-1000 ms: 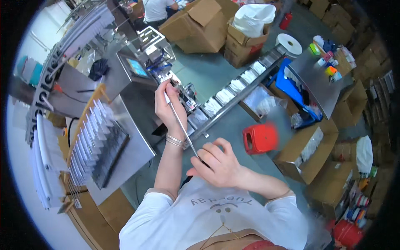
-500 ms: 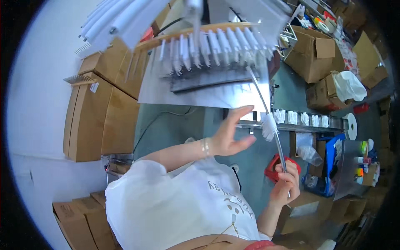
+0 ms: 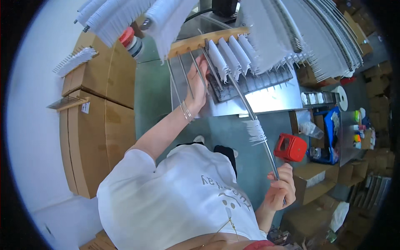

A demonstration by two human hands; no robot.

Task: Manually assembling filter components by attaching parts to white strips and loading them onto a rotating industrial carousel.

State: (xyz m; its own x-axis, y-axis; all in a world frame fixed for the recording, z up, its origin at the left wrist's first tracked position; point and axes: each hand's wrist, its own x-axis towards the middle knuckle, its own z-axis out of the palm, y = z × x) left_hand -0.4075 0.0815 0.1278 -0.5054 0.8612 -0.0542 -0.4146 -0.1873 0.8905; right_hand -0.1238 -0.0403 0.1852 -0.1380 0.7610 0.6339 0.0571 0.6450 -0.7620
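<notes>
At the lower right, my right hand (image 3: pixel 280 187) is closed around the lower end of a long metal rod (image 3: pixel 246 98). A small bunch of thin white pieces (image 3: pixel 255 131) is threaded midway along it. The rod's upper end reaches the white stacks (image 3: pixel 225 54) hanging on a wooden rack (image 3: pixel 196 43). My left hand (image 3: pixel 197 79) is up among the rack's bare rods, its fingers curled at the rod beside the first white stack. Rods partly cover those fingers. Beneath the rack lies a dark, bristly rectangular pad (image 3: pixel 254 85) on a metal table (image 3: pixel 275 98).
Loaded racks of white strips (image 3: pixel 271 33) hang overhead on the right, with more white rolls (image 3: pixel 112 18) at upper left. Cardboard boxes (image 3: pixel 89 137) stand along the left wall. A red stool (image 3: pixel 290 147) and a blue crate (image 3: pixel 327 133) sit at right.
My left hand has moved up and left from open air to the rack's rods. The view has shifted and the rack appears closer. My right hand keeps its hold on the rod.
</notes>
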